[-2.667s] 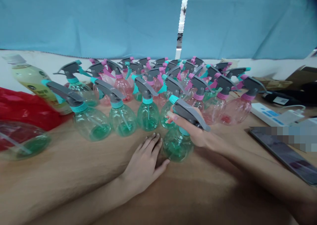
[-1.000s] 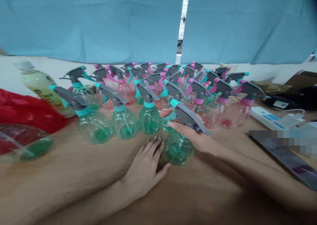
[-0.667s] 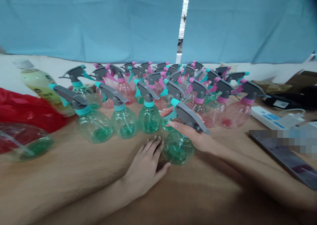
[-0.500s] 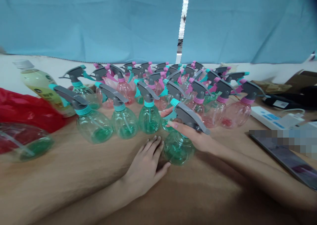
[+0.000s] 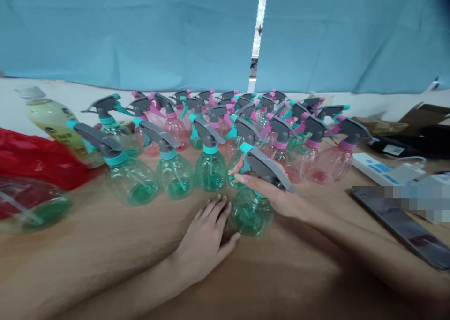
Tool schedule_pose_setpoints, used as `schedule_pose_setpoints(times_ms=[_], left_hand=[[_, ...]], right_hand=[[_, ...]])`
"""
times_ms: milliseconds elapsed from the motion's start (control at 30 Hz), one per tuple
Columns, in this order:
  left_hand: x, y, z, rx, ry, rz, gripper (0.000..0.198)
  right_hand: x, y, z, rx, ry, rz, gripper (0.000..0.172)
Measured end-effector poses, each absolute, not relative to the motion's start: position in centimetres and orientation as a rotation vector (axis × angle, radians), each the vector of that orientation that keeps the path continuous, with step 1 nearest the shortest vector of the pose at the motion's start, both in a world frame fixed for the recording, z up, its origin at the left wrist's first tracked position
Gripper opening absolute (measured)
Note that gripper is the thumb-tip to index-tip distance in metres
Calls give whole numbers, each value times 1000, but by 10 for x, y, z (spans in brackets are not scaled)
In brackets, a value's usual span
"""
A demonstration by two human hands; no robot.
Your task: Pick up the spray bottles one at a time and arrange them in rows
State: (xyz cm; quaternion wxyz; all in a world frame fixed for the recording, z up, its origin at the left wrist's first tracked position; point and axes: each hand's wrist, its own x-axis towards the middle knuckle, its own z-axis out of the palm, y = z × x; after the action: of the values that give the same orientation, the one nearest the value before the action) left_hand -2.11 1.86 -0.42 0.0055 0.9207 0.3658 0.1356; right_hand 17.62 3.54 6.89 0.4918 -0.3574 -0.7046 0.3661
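Moved since the earlier frame: fingers (image 5: 236, 167) of the right hand (image 5: 281, 196), drawn slightly closer to the trigger of the held spray bottle (image 5: 252, 214), plus a small shift of the whole view. Wrapped around the sprayer head, thumb on the near side; cannot tell whether the trigger is pressed. Standing upright on the table (image 5: 116, 235), in front of the crowded bottles, with the left hand (image 5: 206, 235) laid flat beside the base, loosely spread, holding nothing; touching or not, hard to tell.

Likely to tip, by judgement, if pushed off-centre at the tall head, with no firm brace seen at the round body. Also possible: a knock to the green bottle (image 5: 235, 154) close behind, from fingertips reaching past the trigger.

Counted: one bottle held, one just behind, three teal-collared bottles (image 5: 176, 177) in the front row leftward, three pink bottles (image 5: 304, 165) at front right, one cut-off bottle (image 5: 45, 212) at the left edge. Farther back, too overlapped to count. Also one yellow-labelled bottle (image 5: 58, 118), one red bag (image 5: 35, 156), one power strip (image 5: 376, 167), one phone (image 5: 397, 226).
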Motion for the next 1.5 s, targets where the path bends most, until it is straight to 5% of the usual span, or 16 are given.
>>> schedule_pose_setpoints(times_ms=[733,1333,1500], left_hand=[[-19,18,-1,2900,1173,371,53],[-20,17,-4,2892,1144,441,51],[-21,17,-4,2903,1139,429,52]], right_hand=[[177,41,65,-842,-1682,883,15],[177,38,63,-822,-1658,875,39],[175,40,63,-768,-1667,862,34]])
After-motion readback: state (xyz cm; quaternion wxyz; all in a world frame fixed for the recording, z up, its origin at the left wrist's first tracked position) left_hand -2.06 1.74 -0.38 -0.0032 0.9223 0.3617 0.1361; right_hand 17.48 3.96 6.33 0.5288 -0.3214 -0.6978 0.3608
